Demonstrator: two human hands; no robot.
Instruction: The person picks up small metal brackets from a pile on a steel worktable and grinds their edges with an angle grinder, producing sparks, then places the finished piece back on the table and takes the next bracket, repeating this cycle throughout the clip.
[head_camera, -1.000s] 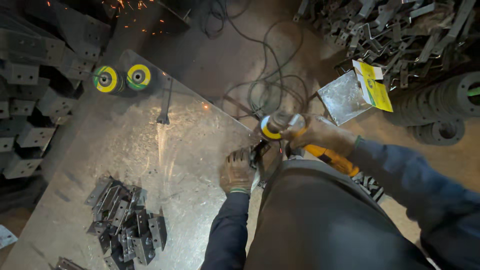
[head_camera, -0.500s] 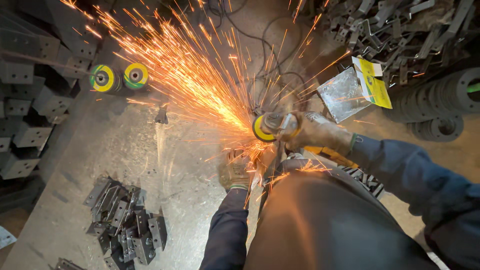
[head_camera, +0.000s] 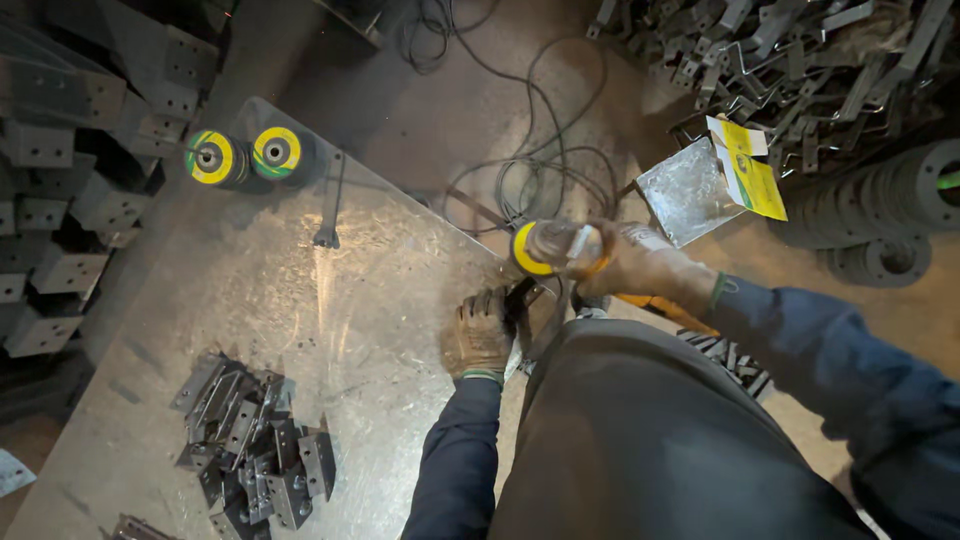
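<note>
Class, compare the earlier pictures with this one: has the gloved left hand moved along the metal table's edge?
No. The left hand holds the same spot at the metal table edge, equally far from the two grinding discs.

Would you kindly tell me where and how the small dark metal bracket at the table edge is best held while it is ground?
Grip the small dark metal bracket by its near end, coming from the table side, as the gloved left hand does. Its far end juts toward the yellow-disc angle grinder in the right hand, so fingers should probably keep to the opposite end.
</note>
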